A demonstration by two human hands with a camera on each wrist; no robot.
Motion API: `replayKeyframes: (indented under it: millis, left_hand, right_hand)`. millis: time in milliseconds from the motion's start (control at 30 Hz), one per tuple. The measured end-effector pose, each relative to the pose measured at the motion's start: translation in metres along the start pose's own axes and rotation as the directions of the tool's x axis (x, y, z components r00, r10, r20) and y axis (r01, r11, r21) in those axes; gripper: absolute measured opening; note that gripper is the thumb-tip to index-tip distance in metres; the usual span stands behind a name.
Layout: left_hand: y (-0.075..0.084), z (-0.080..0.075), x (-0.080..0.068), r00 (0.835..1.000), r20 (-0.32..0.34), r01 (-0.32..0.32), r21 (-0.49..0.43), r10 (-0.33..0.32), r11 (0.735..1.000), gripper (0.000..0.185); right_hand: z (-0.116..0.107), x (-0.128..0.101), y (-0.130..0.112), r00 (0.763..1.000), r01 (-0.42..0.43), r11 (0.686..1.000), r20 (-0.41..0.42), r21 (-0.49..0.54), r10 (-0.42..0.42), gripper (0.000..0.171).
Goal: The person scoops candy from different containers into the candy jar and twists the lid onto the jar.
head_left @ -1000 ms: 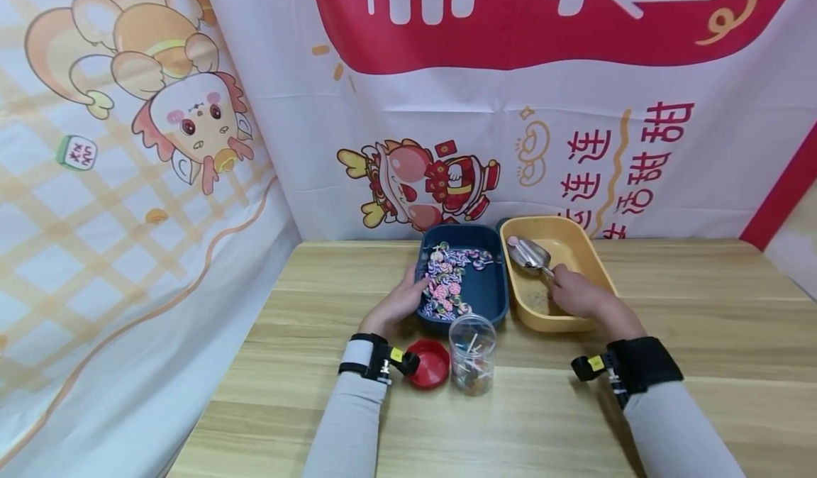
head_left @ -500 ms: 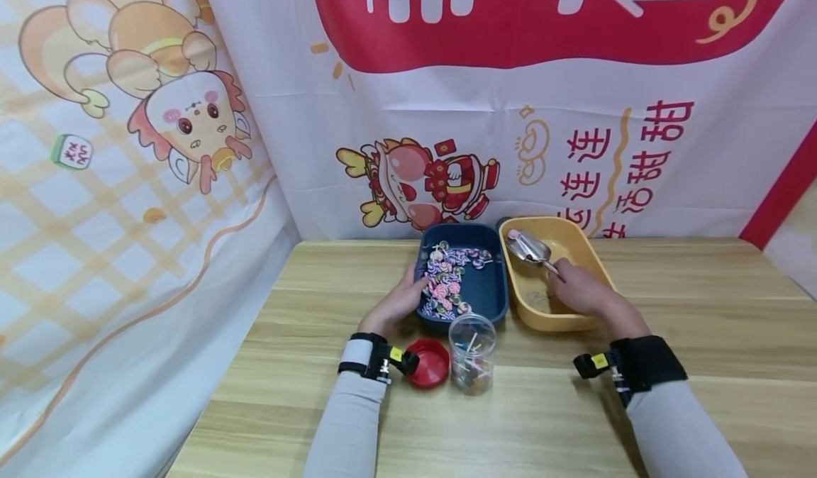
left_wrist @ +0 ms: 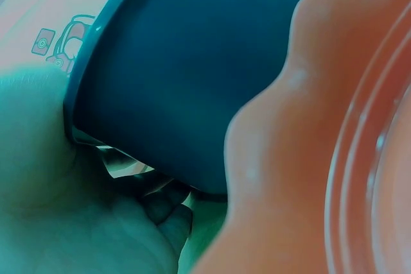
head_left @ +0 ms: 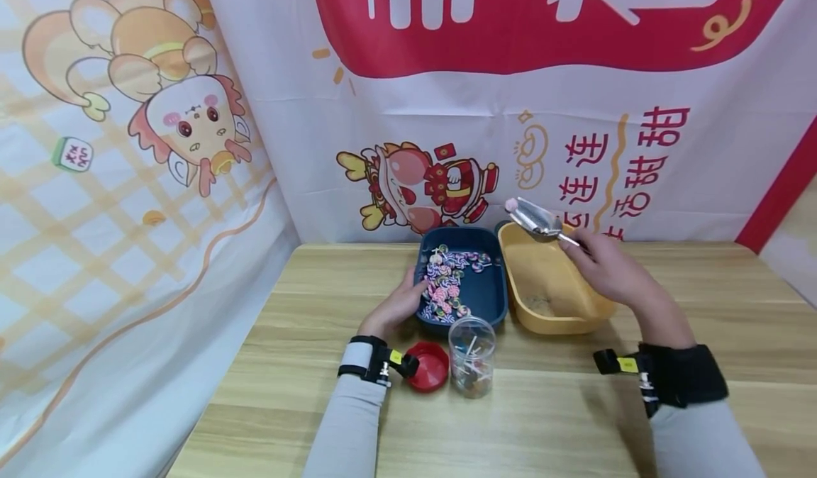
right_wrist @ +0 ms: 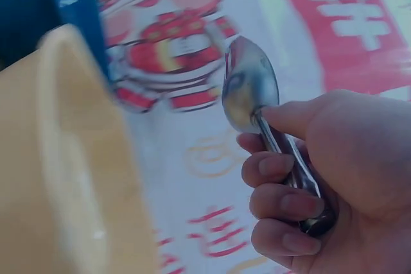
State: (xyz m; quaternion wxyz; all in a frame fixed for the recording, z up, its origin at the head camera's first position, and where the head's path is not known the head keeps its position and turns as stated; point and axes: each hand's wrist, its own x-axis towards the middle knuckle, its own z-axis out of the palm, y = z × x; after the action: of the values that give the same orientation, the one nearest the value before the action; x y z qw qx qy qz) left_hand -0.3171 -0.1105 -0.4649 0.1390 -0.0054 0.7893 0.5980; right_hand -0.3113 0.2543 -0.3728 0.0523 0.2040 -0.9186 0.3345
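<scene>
One scoop, two trays, one jar

- Left hand: low and forward, fingers loosely curled, wrist strapped.
- Right hand: raised, fingers and thumb curled in a grip; forearm angled upward, wrist strapped.

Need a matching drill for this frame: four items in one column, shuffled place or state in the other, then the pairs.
Items:
1. metal scoop
2. red lid
3. clear jar
4. blue tray

States:
A. upright on the table, lid off
B. flat on the table beside the jar
C. gripped by the right hand, raised above the yellow tray
D. holds candies, left hand at its rim

Pairs: 1-C, 2-B, 3-A, 4-D
</scene>
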Motion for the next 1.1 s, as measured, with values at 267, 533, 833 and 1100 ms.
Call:
replayKeyframes:
  millis: [267,533,833,1100]
  left_hand:
    - [-0.001,0.0,0.0,1.0,0.002,-0.021,0.009,0.021,1.0,0.059]
    - [-0.007,-0.002,0.002,1.0,0.002,-0.008,-0.011,0.008,1.0,0.059]
    - [-0.002,-0.001,-0.001,1.0,-0.005,-0.019,0.005,0.019,1.0,0.06]
    - [-0.001,-0.001,0.002,1.0,-0.002,-0.013,0.012,0.013,1.0,0.06]
  right_hand:
    - [-0.029,-0.025,-0.034,0.979,0.178,0.983,-0.096,-0.048,-0.182,0.021]
    - [-0.047,-0.051,-0.057,0.976,0.218,0.975,0.007,-0.051,-0.218,0.008]
    - [-0.059,-0.067,-0.067,0.947,0.116,0.993,0.305,-0.024,-0.104,0.014]
    - [-0.055,-0.065,-0.073,0.884,0.092,0.995,0.462,-0.027,-0.069,0.019]
